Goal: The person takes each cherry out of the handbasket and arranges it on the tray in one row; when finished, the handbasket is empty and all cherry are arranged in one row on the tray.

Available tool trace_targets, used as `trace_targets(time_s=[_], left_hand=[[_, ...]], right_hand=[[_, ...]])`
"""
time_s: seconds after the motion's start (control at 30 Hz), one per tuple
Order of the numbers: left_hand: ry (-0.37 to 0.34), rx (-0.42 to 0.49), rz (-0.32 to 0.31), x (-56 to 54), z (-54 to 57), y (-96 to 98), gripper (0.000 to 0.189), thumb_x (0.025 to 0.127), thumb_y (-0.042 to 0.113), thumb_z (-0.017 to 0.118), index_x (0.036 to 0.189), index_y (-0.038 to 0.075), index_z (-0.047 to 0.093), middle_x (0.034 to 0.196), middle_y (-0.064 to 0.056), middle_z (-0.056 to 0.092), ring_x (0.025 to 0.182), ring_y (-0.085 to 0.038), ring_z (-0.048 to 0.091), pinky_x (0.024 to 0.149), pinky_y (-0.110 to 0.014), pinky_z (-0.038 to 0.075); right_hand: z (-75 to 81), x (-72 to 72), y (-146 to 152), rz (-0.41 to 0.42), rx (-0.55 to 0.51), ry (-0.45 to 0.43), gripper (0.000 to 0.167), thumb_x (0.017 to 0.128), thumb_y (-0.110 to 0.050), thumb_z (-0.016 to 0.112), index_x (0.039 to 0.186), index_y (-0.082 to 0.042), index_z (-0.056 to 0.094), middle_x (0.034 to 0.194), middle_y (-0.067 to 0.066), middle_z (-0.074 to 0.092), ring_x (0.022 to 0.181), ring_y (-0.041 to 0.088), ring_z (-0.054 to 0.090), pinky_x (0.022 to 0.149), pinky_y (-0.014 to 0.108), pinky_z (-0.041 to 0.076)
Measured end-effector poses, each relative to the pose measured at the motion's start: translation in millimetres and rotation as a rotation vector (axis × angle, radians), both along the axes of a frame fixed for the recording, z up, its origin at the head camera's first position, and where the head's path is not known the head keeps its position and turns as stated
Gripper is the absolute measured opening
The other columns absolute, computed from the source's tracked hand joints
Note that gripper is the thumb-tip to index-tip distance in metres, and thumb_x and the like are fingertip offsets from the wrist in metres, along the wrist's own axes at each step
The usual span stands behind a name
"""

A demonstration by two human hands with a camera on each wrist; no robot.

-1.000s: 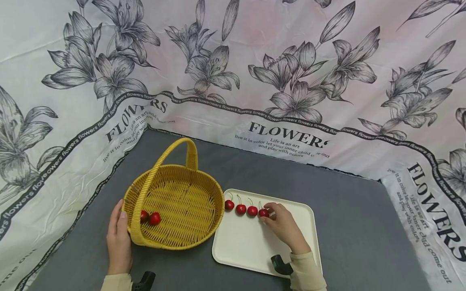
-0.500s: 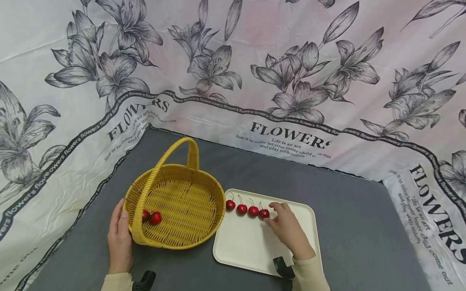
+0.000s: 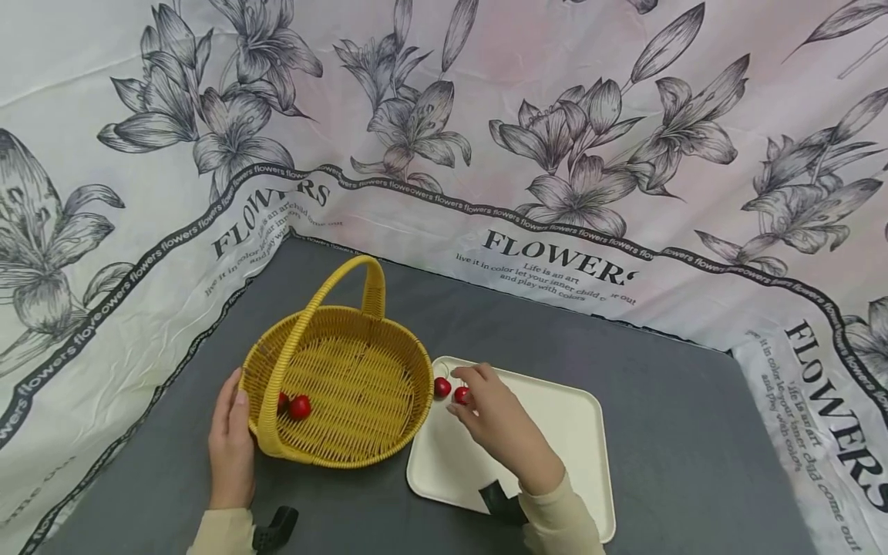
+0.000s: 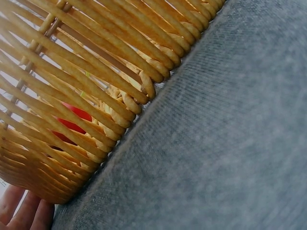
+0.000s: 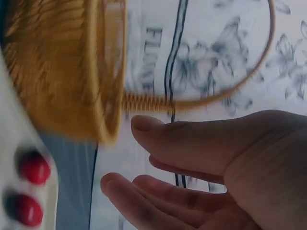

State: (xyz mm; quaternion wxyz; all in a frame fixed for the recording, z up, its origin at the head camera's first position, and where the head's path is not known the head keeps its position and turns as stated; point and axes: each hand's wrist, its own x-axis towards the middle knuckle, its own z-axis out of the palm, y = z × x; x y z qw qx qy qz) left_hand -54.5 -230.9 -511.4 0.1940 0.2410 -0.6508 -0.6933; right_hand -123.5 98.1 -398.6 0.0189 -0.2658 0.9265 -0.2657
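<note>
My left hand (image 3: 231,443) lies along the left outer wall of a yellow woven basket (image 3: 361,370) with a tall handle. Its fingertips (image 4: 43,215) touch the wickerwork in the left wrist view. Two red cherries (image 3: 300,407) lie at the basket's left side, one partly behind the handle. My right hand (image 3: 502,424) is over a cream tray (image 3: 562,416), thumb and fingers apart with nothing between them. By its fingertips are two stemmed cherries, one at the tray's left edge (image 3: 442,387) and one (image 3: 461,395) partly covered. The hand hides the rest of that row.
The basket's right side overlaps the tray's left edge in the head view. Both stand on a dark grey tabletop (image 3: 666,432). A white cloth (image 3: 416,216) with printed flowers and lettering rises behind and at the sides.
My right hand has released the rightmost cherry of the row and moved left over the tray, now covering the right part of the row. My left hand stays at the basket.
</note>
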Motion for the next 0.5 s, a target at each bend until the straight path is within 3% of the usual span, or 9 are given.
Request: trace_targets(time_s=[0.13,0.37,0.5], left_hand=[[0.010,-0.008,-0.009,-2.1,2.1,-0.9,0.051,0.101,0.043,0.041,0.149,0.025,0.036,0.152,0.005,0.033,0.135,-0.010,0.033,0.094,-0.006,0.035],[0.003,-0.012,0.000,0.3,4.0,-2.6,0.051,0.101,0.044,0.040,0.149,0.026,0.036,0.152,0.005,0.033,0.134,-0.010,0.034,0.092,-0.006,0.036],[-0.017,-0.012,-0.022,1.1,2.5,-0.5,0.052,0.101,0.046,0.040,0.149,0.027,0.034,0.153,0.007,0.032,0.135,-0.010,0.033,0.092,-0.006,0.035]], right_hand=[[6.1,-5.8,-36.9,0.136,0.049,0.017,0.038,0.087,-0.013,0.071,0.122,-0.006,0.056,0.110,0.009,0.055,0.081,0.016,0.059,0.068,0.024,0.051],[2.9,-9.6,-123.0,0.469,0.276,0.048,0.036,0.090,-0.021,0.068,0.124,-0.011,0.060,0.108,0.002,0.056,0.079,0.008,0.056,0.069,0.015,0.047],[-5.4,-18.9,-162.4,0.551,0.398,0.136,0.023,0.094,-0.022,0.064,0.115,-0.015,0.064,0.096,-0.001,0.057,0.073,0.006,0.051,0.061,0.015,0.041]])
